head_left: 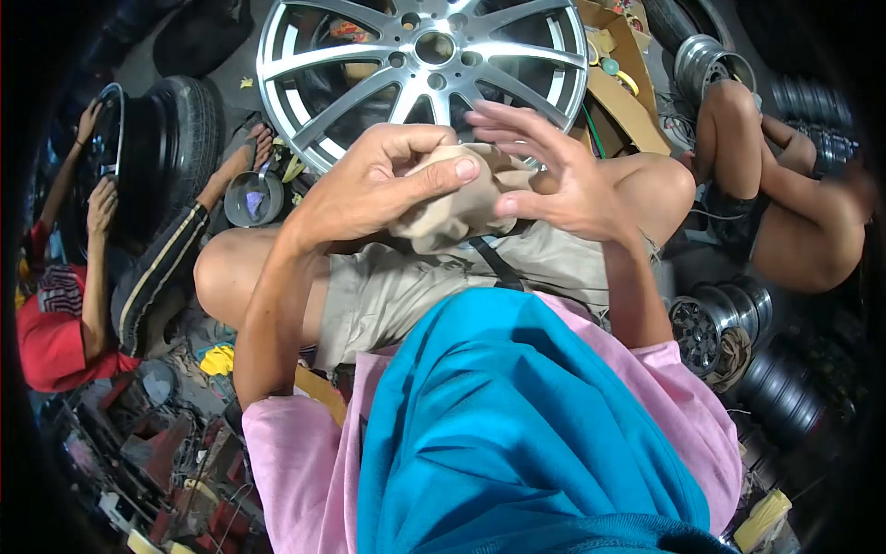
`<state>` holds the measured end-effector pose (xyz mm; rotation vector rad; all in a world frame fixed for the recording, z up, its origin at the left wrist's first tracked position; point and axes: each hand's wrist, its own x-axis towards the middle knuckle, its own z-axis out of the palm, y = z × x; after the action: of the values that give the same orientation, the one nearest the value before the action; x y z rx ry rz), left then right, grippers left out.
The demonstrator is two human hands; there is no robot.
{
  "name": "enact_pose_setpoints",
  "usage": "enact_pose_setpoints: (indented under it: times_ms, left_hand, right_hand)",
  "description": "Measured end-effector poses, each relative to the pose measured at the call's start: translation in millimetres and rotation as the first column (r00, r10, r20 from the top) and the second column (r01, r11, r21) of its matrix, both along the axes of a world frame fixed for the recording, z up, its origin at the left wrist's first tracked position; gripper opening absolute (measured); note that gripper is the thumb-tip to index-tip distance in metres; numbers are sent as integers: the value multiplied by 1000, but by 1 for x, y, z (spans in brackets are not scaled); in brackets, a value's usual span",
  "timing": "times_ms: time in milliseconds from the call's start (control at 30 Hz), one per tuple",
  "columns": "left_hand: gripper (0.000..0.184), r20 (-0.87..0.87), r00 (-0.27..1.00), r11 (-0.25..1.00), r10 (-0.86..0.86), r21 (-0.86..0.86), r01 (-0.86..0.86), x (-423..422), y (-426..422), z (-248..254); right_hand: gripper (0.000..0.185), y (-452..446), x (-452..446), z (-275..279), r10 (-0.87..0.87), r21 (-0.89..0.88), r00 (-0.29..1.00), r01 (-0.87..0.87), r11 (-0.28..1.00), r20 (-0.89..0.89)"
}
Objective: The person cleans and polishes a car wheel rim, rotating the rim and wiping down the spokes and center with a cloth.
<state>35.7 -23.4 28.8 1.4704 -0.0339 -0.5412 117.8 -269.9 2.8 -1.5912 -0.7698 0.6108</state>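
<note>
A crumpled beige cloth [448, 217] is bunched up above my lap. My left hand [388, 185] is closed on it, thumb pressed along its top. Close by on the other side, my right hand [563, 180] has its fingers stretched and spread, with the thumb near the cloth's edge; whether it touches the fabric I cannot tell. Just beyond both hands a silver multi-spoke wheel rim [454, 69] faces me, its lower edge partly hidden behind my hands and the cloth.
At left, a person in red has hands on a rim beside a black tyre [196, 120]. A metal pot [242, 210] stands near that person's foot. An open cardboard box [628, 106] sits beyond my right knee. Another person's bare legs and stacked rims [780, 392] are at right.
</note>
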Motion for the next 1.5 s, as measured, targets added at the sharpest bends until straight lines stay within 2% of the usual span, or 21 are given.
enact_pose_setpoints:
  times_ms: [33,67,100,133,167,233,267,300,333,367,400,433,500,567,600,633,667,767,900,1100,1500]
  left_hand:
    - [26,-42,999,994,9,-107,-13,0,-2,0]
    - [25,5,1000,987,28,-160,-27,-1,-5,-2]
    - [25,6,1000,987,28,-157,-27,-1,-4,-4]
    - [24,53,994,987,100,-131,-92,1,-1,-5]
    - [24,104,979,981,173,-111,-161,3,2,-8]
    - [23,134,950,956,283,-121,-267,6,4,-16]
    - [22,119,957,964,264,7,-266,6,4,-18]
    - [22,94,965,957,246,135,-257,5,3,-20]
    - [24,252,954,954,164,204,-218,4,-2,-28]
    - [27,224,973,972,59,211,-107,4,-7,-38]
    - [30,291,957,971,9,225,-77,1,-16,-46]
    - [33,356,933,969,-42,241,-48,-3,-24,-50]
    - [37,418,877,859,-237,512,-12,-14,-28,-51]
    - [40,413,870,831,-269,556,-7,-19,-25,-51]
    - [40,282,895,773,-345,626,101,-19,-21,-46]
    - [40,143,901,704,-410,677,213,-19,-18,-43]
    - [38,133,893,659,-430,722,210,-22,-18,-45]
    - [36,117,892,607,-438,770,197,-25,-17,-51]
    - [37,141,885,607,-444,773,181,-30,-18,-51]
    - [34,129,870,560,-476,807,187,-35,-23,-46]
    - [26,114,877,599,-467,770,219,-20,-14,-32]
  right_hand:
    - [69,7,-2,-1,-4,6,1000,4,1000,1]
    - [69,13,-3,-2,109,-12,979,-113,994,-170]
    - [69,16,-4,-2,216,-10,917,-233,973,-336]
    - [55,12,-5,-1,221,-121,859,-308,944,-462]
    - [55,8,-7,3,226,-121,860,-312,942,-457]
    - [40,-5,-7,12,151,-206,921,-236,949,-360]
    - [37,-17,-5,8,112,-95,964,-138,986,-240]
    - [42,-20,-2,12,61,76,952,-40,996,-301]
    - [48,-21,1,15,20,238,929,74,968,-369]
    - [59,-25,4,8,-24,336,882,204,919,-470]
    - [62,-29,10,9,47,401,776,272,875,-629]
    - [61,-31,13,7,23,381,755,303,874,-655]
    - [59,-26,30,-13,72,445,730,332,832,-680]
    - [54,-8,48,-24,-223,58,913,257,965,-341]
    - [54,2,58,-42,-224,-57,974,222,973,-34]
    - [55,9,70,-65,-166,-176,947,219,960,274]
    - [49,14,80,-79,-77,-256,818,266,929,571]
    - [45,35,87,-86,66,-371,734,261,891,676]
    - [32,55,95,-96,149,-525,734,313,791,662]
    - [25,65,92,-99,146,-529,707,359,769,692]
    - [20,80,101,-109,52,-449,671,434,781,739]
